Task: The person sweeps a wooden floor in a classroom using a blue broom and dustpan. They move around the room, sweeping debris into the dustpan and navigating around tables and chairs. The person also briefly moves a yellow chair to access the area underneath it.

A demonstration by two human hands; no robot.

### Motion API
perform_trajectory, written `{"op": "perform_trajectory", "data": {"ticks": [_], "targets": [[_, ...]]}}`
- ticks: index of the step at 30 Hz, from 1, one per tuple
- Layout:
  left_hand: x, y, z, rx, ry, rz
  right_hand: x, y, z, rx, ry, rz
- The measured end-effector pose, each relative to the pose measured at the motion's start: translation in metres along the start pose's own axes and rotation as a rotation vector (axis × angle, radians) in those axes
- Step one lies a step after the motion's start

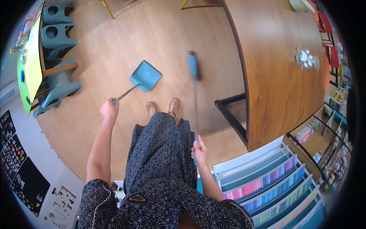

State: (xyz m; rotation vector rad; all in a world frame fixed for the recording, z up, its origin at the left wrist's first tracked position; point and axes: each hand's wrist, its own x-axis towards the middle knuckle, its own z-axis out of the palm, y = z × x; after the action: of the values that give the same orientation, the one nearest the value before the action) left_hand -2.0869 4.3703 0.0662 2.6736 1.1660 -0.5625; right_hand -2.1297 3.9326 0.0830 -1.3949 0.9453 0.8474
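My left hand [110, 110] is closed around the handle of a blue long-handled dustpan [150, 73]. The pan lies on the wood-look floor [108, 57] ahead of my feet, and a small pale bit shows inside it. In my right hand [200, 151] is the grip of a broom [192, 64] with a thin grey pole. Its blue head with dark bristles is blurred, to the right of the dustpan and apart from it. Whether the bristles touch the floor I cannot tell.
A large wooden table [274, 71] on a black metal frame [231, 114] stands at right, bearing a clear plastic package [307, 59]. Grey-blue chairs [58, 37] line a yellow-green table [34, 60] at left. A rack of coloured items [266, 186] is at lower right.
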Motion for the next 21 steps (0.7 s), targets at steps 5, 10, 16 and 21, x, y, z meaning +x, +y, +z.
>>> {"op": "perform_trajectory", "data": {"ticks": [5, 10, 16, 21], "targets": [[0.002, 0.000, 0.002, -0.010, -0.009, 0.003, 0.117, -0.037, -0.020, 0.019, 0.376, -0.262], [0.000, 0.003, 0.005, -0.040, 0.031, 0.004, 0.273, -0.170, -0.022, 0.194, 0.442, -0.238], [-0.002, 0.003, 0.008, -0.052, 0.072, -0.026, 0.355, -0.259, 0.047, -0.430, 0.450, -0.464], [-0.003, 0.005, 0.002, -0.054, 0.059, -0.035, 0.305, -0.199, 0.095, -0.544, 0.213, -0.480]]}}
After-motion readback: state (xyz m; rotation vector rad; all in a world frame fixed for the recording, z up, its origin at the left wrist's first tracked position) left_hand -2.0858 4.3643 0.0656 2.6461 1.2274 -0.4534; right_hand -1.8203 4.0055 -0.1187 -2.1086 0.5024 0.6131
